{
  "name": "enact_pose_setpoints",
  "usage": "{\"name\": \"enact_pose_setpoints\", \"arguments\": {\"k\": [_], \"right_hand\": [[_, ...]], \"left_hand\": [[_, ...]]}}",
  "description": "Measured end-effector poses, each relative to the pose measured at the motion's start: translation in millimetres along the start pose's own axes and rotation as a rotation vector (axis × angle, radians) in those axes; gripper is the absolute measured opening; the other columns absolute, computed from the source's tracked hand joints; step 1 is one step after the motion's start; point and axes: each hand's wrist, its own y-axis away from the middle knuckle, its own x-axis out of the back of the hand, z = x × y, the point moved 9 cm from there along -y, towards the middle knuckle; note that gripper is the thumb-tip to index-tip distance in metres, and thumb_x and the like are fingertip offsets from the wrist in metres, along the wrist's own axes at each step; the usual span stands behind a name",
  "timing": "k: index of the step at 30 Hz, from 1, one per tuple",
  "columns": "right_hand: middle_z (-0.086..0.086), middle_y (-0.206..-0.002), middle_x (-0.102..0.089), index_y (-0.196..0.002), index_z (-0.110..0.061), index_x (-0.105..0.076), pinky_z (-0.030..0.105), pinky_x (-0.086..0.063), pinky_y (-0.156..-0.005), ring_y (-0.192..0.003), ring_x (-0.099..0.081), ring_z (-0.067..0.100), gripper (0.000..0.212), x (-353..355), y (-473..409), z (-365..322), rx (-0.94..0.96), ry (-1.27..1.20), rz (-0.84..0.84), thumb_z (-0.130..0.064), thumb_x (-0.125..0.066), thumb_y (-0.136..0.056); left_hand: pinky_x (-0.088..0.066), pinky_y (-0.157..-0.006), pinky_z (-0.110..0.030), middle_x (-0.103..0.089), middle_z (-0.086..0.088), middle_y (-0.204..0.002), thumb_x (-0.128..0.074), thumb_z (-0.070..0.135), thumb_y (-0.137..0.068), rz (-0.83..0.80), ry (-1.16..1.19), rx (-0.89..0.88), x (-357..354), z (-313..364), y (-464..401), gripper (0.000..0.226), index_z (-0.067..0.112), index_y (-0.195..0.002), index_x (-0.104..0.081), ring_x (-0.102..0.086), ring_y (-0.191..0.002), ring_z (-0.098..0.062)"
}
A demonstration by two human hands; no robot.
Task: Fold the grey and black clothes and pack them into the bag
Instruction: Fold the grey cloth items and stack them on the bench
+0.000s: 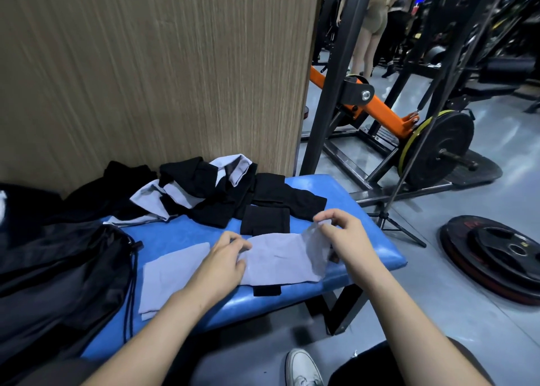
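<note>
On the padded blue bench [359, 239], the flat grey cloth [277, 260] lies at the near edge. The right hand [344, 233] pinches its lifted end; the left hand [228, 257] pins the middle. I'd match the edges before creasing. The black drawstring bag [73, 268] waits at the bench's left end.
</note>
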Motion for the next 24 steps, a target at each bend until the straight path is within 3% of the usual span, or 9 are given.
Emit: {"name": "enact_pose_setpoints", "arguments": {"k": [7,12,18,24], "right_hand": [[0.001,-0.072,-0.049,-0.095,-0.015,-0.070,0.022,-0.035,-0.041,-0.044,-0.046,0.012,0.024,-59.9,15.4,-22.4,0.051,0.007,-0.181,0.000,-0.053,-0.089],[0.001,-0.065,-0.048,-0.097,-0.016,-0.066,0.022,-0.037,-0.042,-0.040,-0.043,0.010,0.018,-104.6,18.6,-18.1,0.047,0.064,-0.320,-0.002,-0.058,-0.089],[-0.001,-0.063,-0.055,-0.102,-0.012,-0.064,0.020,-0.043,-0.045,-0.041,-0.051,0.003,0.018,-133.4,18.4,-17.7,0.092,0.167,-0.386,-0.001,-0.062,-0.088],[0.010,-0.063,-0.060,-0.110,-0.014,-0.050,0.029,-0.047,-0.041,-0.053,-0.057,0.028,0.022,-151.5,24.4,-8.2,-0.008,0.078,-0.474,-0.008,-0.059,-0.091]], "left_hand": [[-0.039,-0.098,-0.021,-0.041,0.015,-0.121,-0.055,0.016,-0.096,-0.008,0.064,0.025,1.6,-2.3,-1.2,0.030,0.020,-0.126,-0.059,-0.047,-0.098,-0.003],[-0.039,-0.103,-0.025,-0.042,0.011,-0.121,-0.057,0.015,-0.096,-0.018,0.080,0.034,3.0,-2.9,-2.1,0.034,0.019,-0.130,-0.056,-0.047,-0.105,-0.006],[-0.033,-0.090,-0.018,-0.040,0.010,-0.122,-0.049,0.012,-0.099,-0.035,0.092,0.040,4.7,-0.5,-3.3,0.031,0.021,-0.129,-0.053,-0.047,-0.102,-0.006],[-0.034,-0.095,-0.019,-0.045,0.002,-0.136,-0.037,0.008,-0.101,-0.001,0.141,0.106,11.0,-6.7,-4.0,0.040,0.017,-0.138,-0.050,-0.049,-0.122,-0.015]]}}
